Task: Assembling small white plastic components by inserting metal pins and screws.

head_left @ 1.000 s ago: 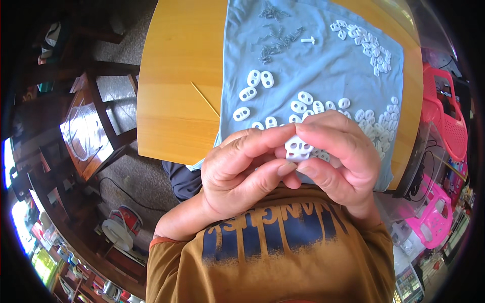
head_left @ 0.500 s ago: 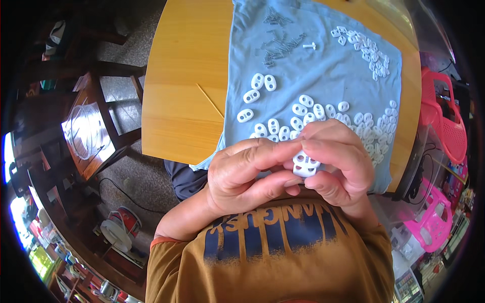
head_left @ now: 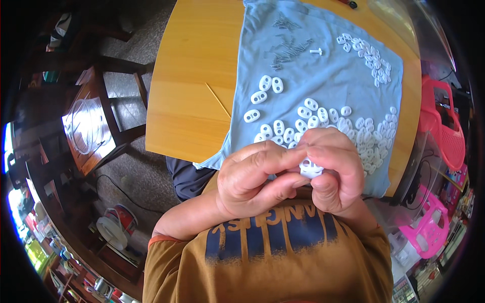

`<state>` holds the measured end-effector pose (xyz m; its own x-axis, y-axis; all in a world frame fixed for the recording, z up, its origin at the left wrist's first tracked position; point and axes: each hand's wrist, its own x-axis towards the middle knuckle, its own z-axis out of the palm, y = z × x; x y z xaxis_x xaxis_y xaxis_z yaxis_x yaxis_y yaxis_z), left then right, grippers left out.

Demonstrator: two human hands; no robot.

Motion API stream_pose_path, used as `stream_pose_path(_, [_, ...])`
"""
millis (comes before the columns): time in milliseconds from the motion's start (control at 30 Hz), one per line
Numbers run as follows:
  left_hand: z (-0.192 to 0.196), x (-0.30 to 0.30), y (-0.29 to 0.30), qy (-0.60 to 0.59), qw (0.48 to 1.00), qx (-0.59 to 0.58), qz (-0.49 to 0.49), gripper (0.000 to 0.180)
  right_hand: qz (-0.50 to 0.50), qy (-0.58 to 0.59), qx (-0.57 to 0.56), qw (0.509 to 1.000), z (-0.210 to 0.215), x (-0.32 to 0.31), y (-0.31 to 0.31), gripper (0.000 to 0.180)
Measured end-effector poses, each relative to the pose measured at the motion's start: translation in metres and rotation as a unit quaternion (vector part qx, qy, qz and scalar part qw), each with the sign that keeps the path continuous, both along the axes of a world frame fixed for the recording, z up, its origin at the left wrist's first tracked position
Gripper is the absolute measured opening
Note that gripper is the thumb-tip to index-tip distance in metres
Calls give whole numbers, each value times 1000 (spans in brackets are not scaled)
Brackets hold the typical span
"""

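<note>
L hand (head_left: 252, 177) + R hand (head_left: 331, 169) both pinch white plastic oval piece (head_left: 310, 167) | soft blue cloth (head_left: 323, 76) | smooth wood table (head_left: 197, 76)

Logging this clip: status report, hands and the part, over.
Left hand and right hand pinch one white plastic part together. Loose white parts on blue cloth just beyond. Nothing obstructing.

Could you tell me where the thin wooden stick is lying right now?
In the head view, the thin wooden stick lies on the bare wooden table, left of centre, just beside the left edge of the blue cloth.
</note>
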<state>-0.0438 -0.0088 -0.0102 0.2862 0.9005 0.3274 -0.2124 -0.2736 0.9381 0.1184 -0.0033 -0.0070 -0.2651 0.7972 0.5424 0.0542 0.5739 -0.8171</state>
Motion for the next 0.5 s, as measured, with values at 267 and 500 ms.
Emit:
stream_pose_path(267, [-4, 1, -4, 7, 1000, 3, 19, 31, -2, 29, 14, 999, -7, -6, 0, 21])
stream_pose_path(500, [0, 1, -2, -32, 993, -112, -10, 26, -23, 5, -2, 1000, 1, -4, 4, 23])
